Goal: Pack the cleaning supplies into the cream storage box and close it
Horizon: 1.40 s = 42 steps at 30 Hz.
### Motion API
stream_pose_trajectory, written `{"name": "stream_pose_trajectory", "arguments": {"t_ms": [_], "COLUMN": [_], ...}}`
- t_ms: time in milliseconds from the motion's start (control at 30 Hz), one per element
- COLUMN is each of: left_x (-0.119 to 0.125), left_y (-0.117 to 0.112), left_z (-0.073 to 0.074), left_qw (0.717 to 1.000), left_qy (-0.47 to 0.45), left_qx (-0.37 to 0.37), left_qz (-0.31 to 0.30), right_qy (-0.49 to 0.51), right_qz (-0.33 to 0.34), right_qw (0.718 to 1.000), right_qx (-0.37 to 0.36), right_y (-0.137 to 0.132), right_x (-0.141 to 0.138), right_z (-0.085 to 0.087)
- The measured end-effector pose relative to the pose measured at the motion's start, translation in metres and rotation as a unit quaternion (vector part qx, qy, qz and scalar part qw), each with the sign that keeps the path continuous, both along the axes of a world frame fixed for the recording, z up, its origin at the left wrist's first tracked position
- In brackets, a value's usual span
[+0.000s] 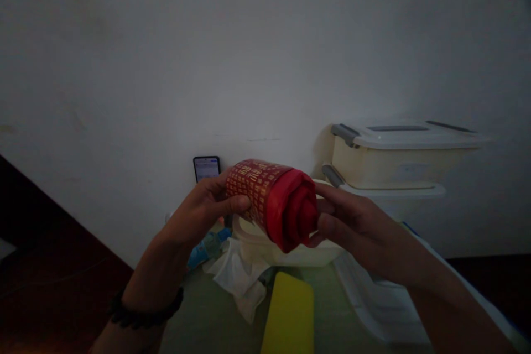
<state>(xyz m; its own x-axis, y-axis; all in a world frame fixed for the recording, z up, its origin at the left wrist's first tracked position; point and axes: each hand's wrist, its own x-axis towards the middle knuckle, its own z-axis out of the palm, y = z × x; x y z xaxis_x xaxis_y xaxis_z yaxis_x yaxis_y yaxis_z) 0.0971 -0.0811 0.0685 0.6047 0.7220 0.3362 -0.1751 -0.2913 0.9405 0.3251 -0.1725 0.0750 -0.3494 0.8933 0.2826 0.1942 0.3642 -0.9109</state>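
A red roll [292, 211] with a darker red sleeve printed in gold characters is held up in front of me, tilted so its spiralled end faces me. My left hand [213, 199] is wrapped round the printed sleeve, thumb across its front. At the other end, my right hand [346, 218] has its fingers and thumb curled against the folded red edge; some of those fingertips are hidden behind the roll. Below the roll stands a pale translucent plastic bin [282, 254], partly covered by it.
Against the wall leans a phone [206, 167]. A bottle with a blue label [207, 250], crumpled white plastic [240, 282] and a yellow flat object [289, 315] lie on the greenish table [207, 321]. Lidded storage boxes [398, 166] are stacked at right; a white lid [381, 310] lies nearer.
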Motion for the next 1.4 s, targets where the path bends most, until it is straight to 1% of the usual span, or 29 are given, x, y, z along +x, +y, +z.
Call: {"name": "stream_pose_trajectory", "arguments": {"t_ms": [100,167,267,400,467,567,633,667,733,800,900,1000,1100,1167,1233,1333,1400], "left_x": [0.002,0.003,0.006,0.006,0.004,-0.002,-0.008,-0.010,-0.012,-0.013,-0.011,-0.010,-0.010,-0.010,-0.010,-0.010,-0.010], "left_y": [-0.002,-0.005,-0.009,-0.012,-0.012,-0.013,-0.015,-0.016,-0.016,-0.016,-0.015,-0.016,-0.018,-0.020,-0.022,-0.024,-0.027], "left_z": [0.002,0.004,0.008,0.009,0.010,0.014,0.018,0.020,0.023,0.024,0.023,0.022,0.023,0.024,0.024,0.023,0.023], "left_qw": [0.998,0.996,0.997,0.997,0.997,0.996,0.992,0.989,0.983,0.981,0.982,0.987,0.990,0.991,0.991,0.988,0.985], "left_qy": [0.006,0.012,0.028,0.025,0.018,0.031,0.062,0.077,0.090,0.088,0.086,0.066,0.053,0.057,0.060,0.061,0.061], "left_qx": [0.020,0.016,0.005,0.028,0.040,0.072,0.110,0.128,0.157,0.170,0.170,0.147,0.124,0.109,0.095,0.106,0.127], "left_qz": [0.065,0.086,0.067,0.063,0.058,0.030,0.006,-0.006,-0.024,-0.029,-0.003,0.027,0.043,0.058,0.076,0.093,0.103], "right_qy": [0.020,0.036,0.054,0.068,0.089,0.129,0.129,0.122,0.114,0.117,0.101,0.041,-0.002,-0.009,-0.007,-0.009,-0.012], "right_qz": [-0.011,-0.023,-0.039,-0.073,-0.118,-0.211,-0.248,-0.255,-0.256,-0.256,-0.258,-0.254,-0.225,-0.195,-0.167,-0.134,-0.117], "right_qw": [1.000,0.999,0.998,0.995,0.989,0.967,0.957,0.955,0.956,0.957,0.957,0.959,0.962,0.969,0.978,0.986,0.987], "right_qx": [-0.011,-0.020,-0.022,-0.002,0.025,0.070,0.084,0.086,0.082,0.077,0.080,0.118,0.153,0.150,0.128,0.100,0.110], "right_y": [0.003,0.006,0.008,0.011,0.012,0.013,0.014,0.014,0.014,0.013,0.011,0.009,0.007,0.007,0.007,0.010,0.013], "right_x": [0.000,0.000,0.001,0.002,0.001,0.000,-0.001,-0.001,0.000,0.001,0.004,0.008,0.011,0.012,0.012,0.013,0.014], "right_z": [-0.002,-0.003,-0.004,-0.005,-0.006,-0.006,-0.005,-0.005,-0.004,-0.004,-0.004,-0.002,0.000,-0.001,-0.003,-0.008,-0.011]}}
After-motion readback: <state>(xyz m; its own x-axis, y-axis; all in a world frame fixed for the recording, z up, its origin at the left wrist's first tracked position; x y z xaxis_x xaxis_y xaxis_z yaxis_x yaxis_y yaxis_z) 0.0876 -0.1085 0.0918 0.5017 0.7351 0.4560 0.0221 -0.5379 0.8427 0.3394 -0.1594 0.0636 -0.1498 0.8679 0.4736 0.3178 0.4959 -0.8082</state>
